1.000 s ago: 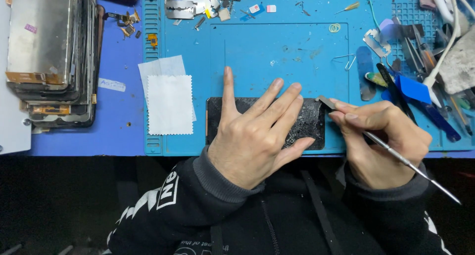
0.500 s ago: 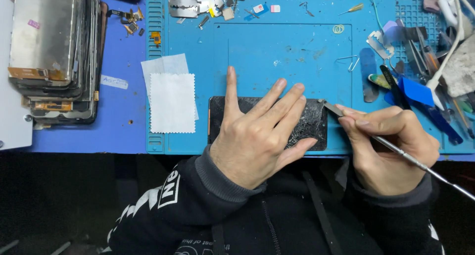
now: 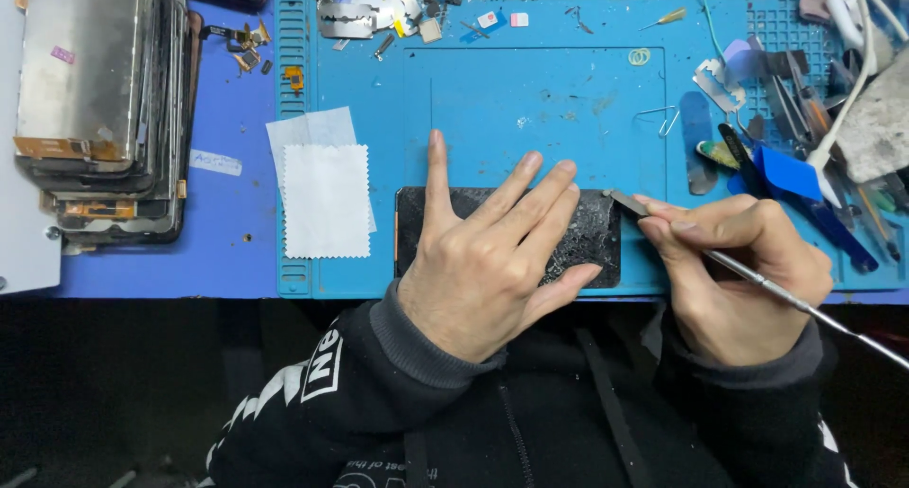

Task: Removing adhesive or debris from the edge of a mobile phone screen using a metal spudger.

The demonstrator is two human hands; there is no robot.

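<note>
At the near edge of the bench (image 3: 227, 261), the left hand (image 3: 483, 261) lies flat with its fingers spread on a dark, cracked phone screen (image 3: 587, 237), pinning it to the blue work mat (image 3: 530, 109). The right hand (image 3: 739, 270) is closed in a pen grip on a thin metal tool (image 3: 757, 275), whose flat tip touches the screen's far right corner. The long handle runs off toward the near right.

Judging by this, the step in hand is prying or scraping at that corner while the panel is held still. The next move seems to call for a shallow angle, light steady pressure along the edge, and firm downward hold from the left hand, since the shattered glass could shed splinters or the tip could slip.

Just left of the screen, a white cloth (image 3: 327, 199) with zigzag edges lies over a pale sheet, at the mat's left edge. Farther left, a small white rectangular label (image 3: 215, 162) sits on the bare blue bench top. Beyond it, at the far left corner, a stack of screen panels (image 3: 90, 100) stands, the top one grey with a small pink sticker (image 3: 63, 54) and an orange strip. At the far right, blue plastic picks (image 3: 791, 174), tweezers and a white cable crowd the mat. Razor blades and small white tags lie along the far edge.
</note>
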